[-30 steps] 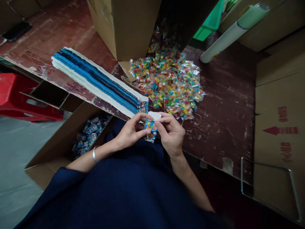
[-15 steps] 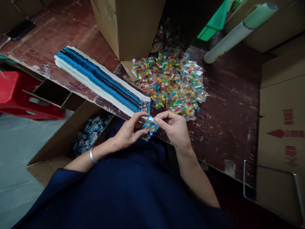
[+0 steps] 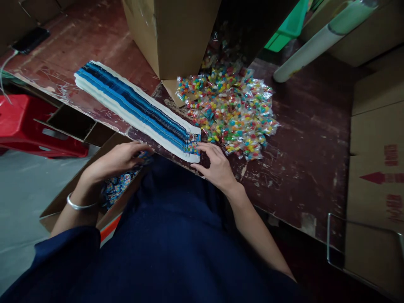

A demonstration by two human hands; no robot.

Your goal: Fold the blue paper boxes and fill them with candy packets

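Note:
Over the open carton by my lap, my left hand (image 3: 121, 159) has its fingers closed on a small blue printed candy box (image 3: 144, 158), partly covered by the fingers. Many similar blue printed boxes (image 3: 118, 185) lie heaped in the carton below. My right hand (image 3: 216, 166) is at the near end of a long fanned row of flat blue-and-white box blanks (image 3: 135, 109). Its fingertips touch the end blank, and its thumb is spread apart from them. Just beyond that hand lies a pile of clear sachets of coloured candies (image 3: 233, 113).
A tall cardboard box (image 3: 186, 38) stands behind the candy pile on the dark red table (image 3: 303, 168). To the left are a red stool (image 3: 28, 126) and a phone (image 3: 31, 40) with a cable. A white tube (image 3: 309, 54), a green basket (image 3: 287, 31) and a large carton (image 3: 375, 134) are on the right.
My hands have parted. My left hand has carried the small candy box left to above the carton, while my right hand has let go of it and reached the row's end.

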